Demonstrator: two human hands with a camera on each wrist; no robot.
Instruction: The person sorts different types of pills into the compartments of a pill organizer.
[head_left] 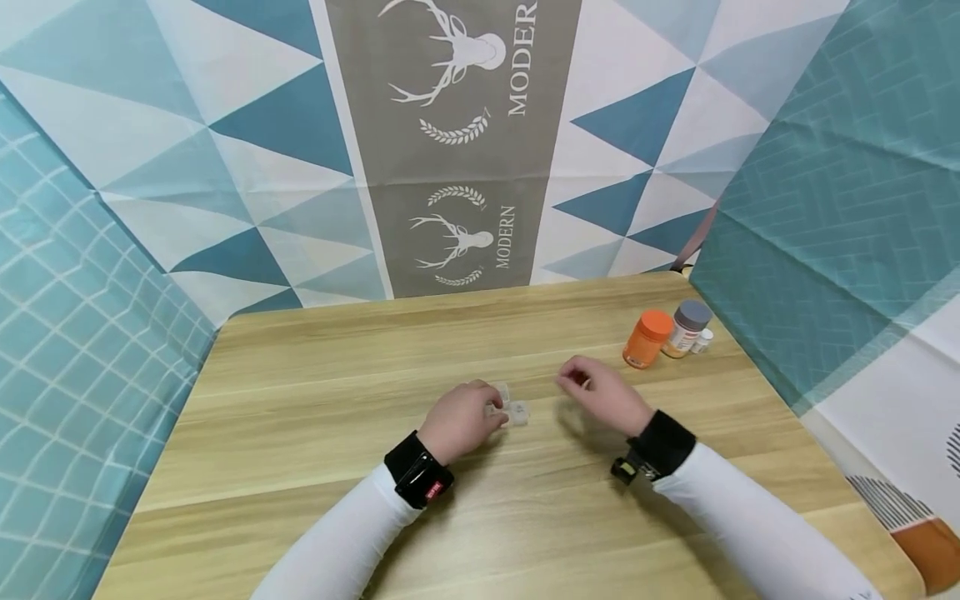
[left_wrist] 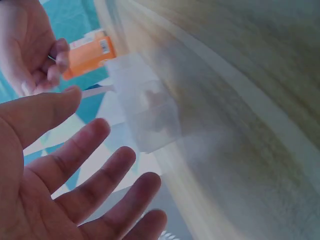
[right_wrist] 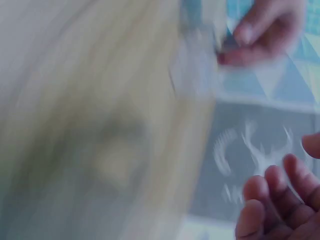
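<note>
A small translucent pill box (head_left: 519, 412) with compartments sits on the wooden table, a lid (left_wrist: 97, 91) raised at one end. Through its cloudy wall, blurred brownish shapes show in the left wrist view. My left hand (head_left: 461, 421) is at the box's left side. Its fingers (left_wrist: 95, 200) are spread and loosely bent, with the thumb tip by the raised lid. To the right of the box, my right hand (head_left: 603, 396) hovers above the table. Its fingers (right_wrist: 287, 200) are loosely curled, and I see nothing held between them.
At the back right of the table stand an orange bottle (head_left: 647, 340), a grey-capped bottle (head_left: 686, 329) and a small white bottle (head_left: 702, 341). A patterned cloth (head_left: 465, 150) hangs behind the table. More cloth (head_left: 825, 250) borders the right edge.
</note>
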